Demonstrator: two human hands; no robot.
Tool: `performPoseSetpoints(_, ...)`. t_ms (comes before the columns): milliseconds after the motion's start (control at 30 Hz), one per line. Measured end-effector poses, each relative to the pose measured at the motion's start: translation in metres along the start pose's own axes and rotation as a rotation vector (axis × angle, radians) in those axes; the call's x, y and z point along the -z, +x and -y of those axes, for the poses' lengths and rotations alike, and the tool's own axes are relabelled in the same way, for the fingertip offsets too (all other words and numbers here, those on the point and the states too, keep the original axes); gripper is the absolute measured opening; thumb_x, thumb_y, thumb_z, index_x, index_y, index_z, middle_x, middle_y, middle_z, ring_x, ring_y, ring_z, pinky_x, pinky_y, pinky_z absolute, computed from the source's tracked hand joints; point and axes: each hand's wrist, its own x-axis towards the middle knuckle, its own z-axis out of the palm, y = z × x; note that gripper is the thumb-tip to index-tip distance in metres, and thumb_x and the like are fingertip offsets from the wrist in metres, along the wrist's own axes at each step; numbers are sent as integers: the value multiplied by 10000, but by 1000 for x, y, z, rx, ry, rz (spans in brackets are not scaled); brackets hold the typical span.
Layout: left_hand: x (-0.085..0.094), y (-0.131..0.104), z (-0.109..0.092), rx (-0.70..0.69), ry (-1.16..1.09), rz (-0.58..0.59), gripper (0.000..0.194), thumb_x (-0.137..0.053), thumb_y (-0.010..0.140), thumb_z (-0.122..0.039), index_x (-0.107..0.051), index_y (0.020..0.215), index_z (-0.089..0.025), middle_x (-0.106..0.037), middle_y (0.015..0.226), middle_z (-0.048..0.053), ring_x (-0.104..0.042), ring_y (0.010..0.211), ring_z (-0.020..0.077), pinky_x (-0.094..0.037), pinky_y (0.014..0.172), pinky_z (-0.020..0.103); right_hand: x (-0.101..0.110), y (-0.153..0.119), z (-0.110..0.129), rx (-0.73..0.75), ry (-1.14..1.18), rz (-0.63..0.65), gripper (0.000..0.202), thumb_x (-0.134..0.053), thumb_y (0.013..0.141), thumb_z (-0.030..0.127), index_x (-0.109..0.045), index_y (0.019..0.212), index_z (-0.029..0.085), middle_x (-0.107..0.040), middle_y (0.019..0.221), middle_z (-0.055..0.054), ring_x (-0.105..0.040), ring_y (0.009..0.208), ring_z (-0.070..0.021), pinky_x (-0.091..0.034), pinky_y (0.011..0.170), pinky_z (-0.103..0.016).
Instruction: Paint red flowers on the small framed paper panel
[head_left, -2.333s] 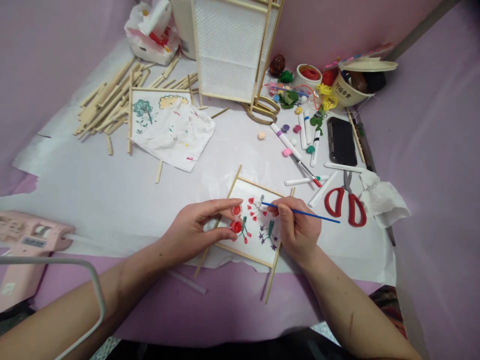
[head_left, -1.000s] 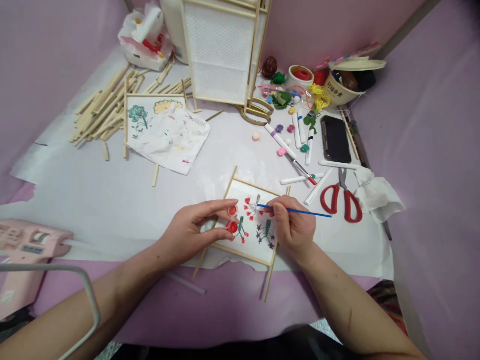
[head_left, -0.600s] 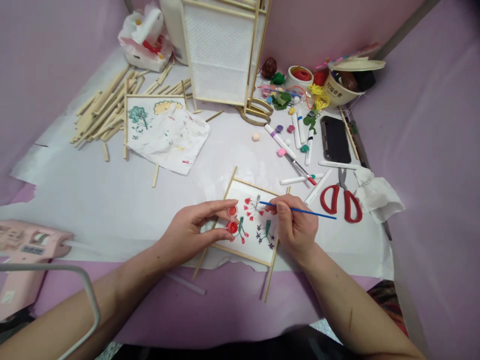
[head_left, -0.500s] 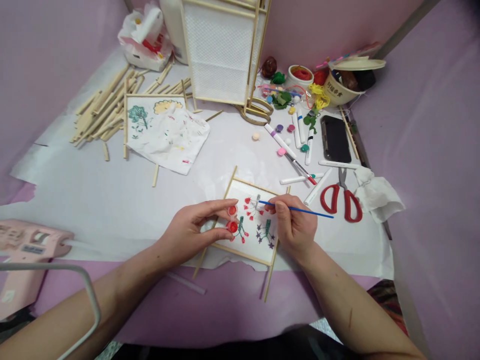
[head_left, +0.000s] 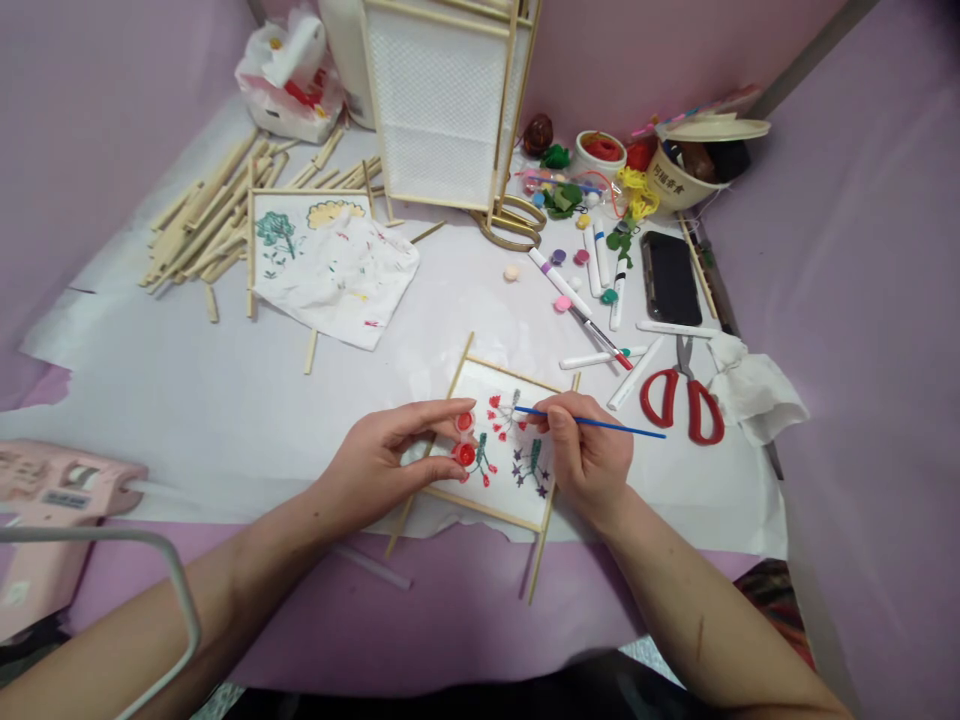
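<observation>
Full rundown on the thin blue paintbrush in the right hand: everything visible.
The thin blue paintbrush is a slim, straight stick with a glossy blue handle, lying nearly level. Its tip points left over the small wood-framed white panel, by the red painted flowers; whether the bristles touch cannot be told. The tail end juts right toward the red-handled scissors, apart from them. The right hand pinches it near the front, pen-style. Nothing else touches it.

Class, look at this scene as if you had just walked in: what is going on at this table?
A person is painting a small wooden-framed panel on a paper-covered table. The right hand holds a thin blue paintbrush, its tip over the red flowers. The left hand pinches a small open red paint pot at the panel's left edge. Markers, red scissors and wooden sticks lie around.
</observation>
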Motion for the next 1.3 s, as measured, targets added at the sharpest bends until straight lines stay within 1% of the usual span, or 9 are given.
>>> performPoseSetpoints(200,-1,0,0,7,2,-6,548,-826,709,-334,-669,1230,-267,-754,938,37,-700,956,212,-531,981,355,0,0,-1,4,8,19,168,-502,941,192,-635,844,219,-679,727,-9,-630,635,-138,-505,598,-279)
performPoseSetpoints(333,-1,1,-1,19,12,-10,553,-826,701,-357,-675,1222,-249,-756,930,50,-703,961,230,-527,994,383,0,0,0,23,18,15,178,-486,949,204,-635,852,219,-680,731,-17,-628,639,-143,-513,603,-288)
performPoseSetpoints(500,-2,1,-3,11,9,-14,555,-829,697,-346,-675,1221,-247,-758,929,48,-703,964,227,-529,990,378,-1,1,0,24,7,47,178,-483,951,214,-636,861,216,-684,744,-21,-632,653,-145,-512,609,-287)
performPoseSetpoints(733,-2,1,-5,5,7,-11,541,-827,706,-325,-673,1219,-255,-759,926,33,-704,957,211,-527,984,346,-1,1,1,35,25,13,175,-487,945,195,-630,846,217,-674,736,-14,-623,646,-141,-496,604,-283)
performPoseSetpoints(867,-2,1,-4,18,21,-14,544,-823,705,-344,-673,1219,-246,-756,929,42,-705,957,225,-536,974,365,-1,1,1,22,6,44,178,-487,949,212,-635,849,216,-677,742,-15,-624,652,-143,-500,611,-285)
performPoseSetpoints(967,-2,1,-4,14,17,-11,554,-824,700,-359,-672,1218,-240,-756,926,49,-705,959,233,-536,977,382,0,1,1,18,0,24,197,-480,951,217,-631,827,217,-670,726,-14,-618,641,-142,-500,607,-285)
performPoseSetpoints(1033,-2,2,-4,10,11,-14,553,-827,697,-358,-674,1215,-240,-756,924,47,-704,961,231,-534,980,377,0,2,1,25,12,9,198,-476,953,220,-630,828,216,-667,727,-16,-616,642,-143,-501,606,-286)
performPoseSetpoints(1200,-2,2,-3,5,9,-13,544,-829,701,-327,-673,1216,-249,-757,927,35,-702,964,215,-529,979,345,0,1,0,36,-4,46,181,-478,952,210,-627,850,212,-667,743,-22,-614,665,-144,-496,619,-286)
performPoseSetpoints(1300,-2,1,-3,8,-1,-13,545,-834,694,-325,-677,1210,-250,-756,921,32,-704,951,211,-534,969,339,0,1,-1,29,1,26,179,-475,953,207,-620,847,214,-667,740,-21,-613,656,-144,-496,617,-288)
